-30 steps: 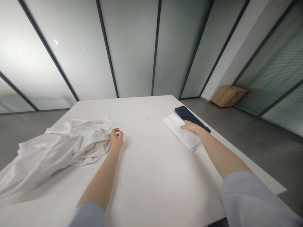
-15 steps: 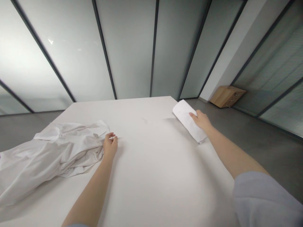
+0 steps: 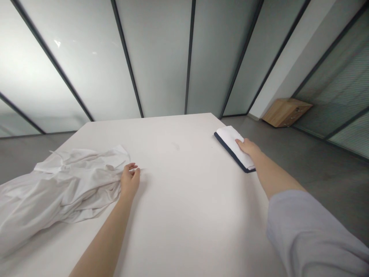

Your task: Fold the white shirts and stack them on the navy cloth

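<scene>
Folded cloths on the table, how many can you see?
2: a white cloth under the right hand, and a dark blue cloth directly beneath the white one, showing along its edge. Others could be hidden underneath.

This looks like an office: a frosted glass wall [image 3: 161,57] with dark frames [image 3: 189,57] stands beyond the desk's [image 3: 173,207] far edge. Past the far right corner, a wooden cabinet [image 3: 281,112] sits on grey floor [image 3: 305,154] beside glass with blinds [image 3: 353,77].
</scene>
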`<action>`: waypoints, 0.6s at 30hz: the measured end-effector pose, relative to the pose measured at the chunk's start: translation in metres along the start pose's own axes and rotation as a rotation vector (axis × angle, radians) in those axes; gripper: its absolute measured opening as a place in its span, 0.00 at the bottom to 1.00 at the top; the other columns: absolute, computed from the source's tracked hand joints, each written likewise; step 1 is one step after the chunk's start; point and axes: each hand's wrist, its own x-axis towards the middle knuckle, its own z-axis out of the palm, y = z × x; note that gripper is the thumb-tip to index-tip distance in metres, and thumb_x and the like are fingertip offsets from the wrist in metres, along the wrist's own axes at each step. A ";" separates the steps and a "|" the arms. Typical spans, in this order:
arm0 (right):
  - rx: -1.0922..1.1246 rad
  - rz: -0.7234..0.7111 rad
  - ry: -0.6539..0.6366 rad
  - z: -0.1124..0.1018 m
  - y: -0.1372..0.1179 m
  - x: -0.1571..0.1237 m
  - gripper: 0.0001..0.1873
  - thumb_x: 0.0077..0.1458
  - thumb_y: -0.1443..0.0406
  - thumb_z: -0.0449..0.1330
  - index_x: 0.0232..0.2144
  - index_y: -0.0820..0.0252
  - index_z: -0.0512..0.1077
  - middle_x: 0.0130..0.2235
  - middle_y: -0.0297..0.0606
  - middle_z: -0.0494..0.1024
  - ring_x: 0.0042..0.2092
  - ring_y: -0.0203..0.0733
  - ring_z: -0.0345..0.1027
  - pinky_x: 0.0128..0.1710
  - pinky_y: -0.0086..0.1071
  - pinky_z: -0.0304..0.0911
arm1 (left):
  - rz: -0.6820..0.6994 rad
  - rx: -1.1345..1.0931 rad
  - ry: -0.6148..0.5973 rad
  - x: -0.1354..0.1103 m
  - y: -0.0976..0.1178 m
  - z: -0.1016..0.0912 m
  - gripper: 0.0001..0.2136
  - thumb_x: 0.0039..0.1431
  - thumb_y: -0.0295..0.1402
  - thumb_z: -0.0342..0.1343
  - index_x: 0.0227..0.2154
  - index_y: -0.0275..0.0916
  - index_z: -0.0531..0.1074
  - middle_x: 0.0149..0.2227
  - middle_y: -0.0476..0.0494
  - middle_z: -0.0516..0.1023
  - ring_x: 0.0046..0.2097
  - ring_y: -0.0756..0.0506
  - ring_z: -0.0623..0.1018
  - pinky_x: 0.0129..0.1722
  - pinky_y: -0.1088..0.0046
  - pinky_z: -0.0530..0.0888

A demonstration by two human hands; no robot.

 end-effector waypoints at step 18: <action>0.063 -0.607 0.077 0.047 -0.107 -0.148 0.33 0.58 0.58 0.53 0.63 0.63 0.54 0.62 0.51 0.63 0.61 0.54 0.55 0.59 0.43 0.51 | 0.149 0.243 -0.130 -0.004 0.009 0.007 0.07 0.53 0.35 0.50 0.30 0.41 0.71 0.25 0.47 0.74 0.27 0.46 0.73 0.30 0.71 0.67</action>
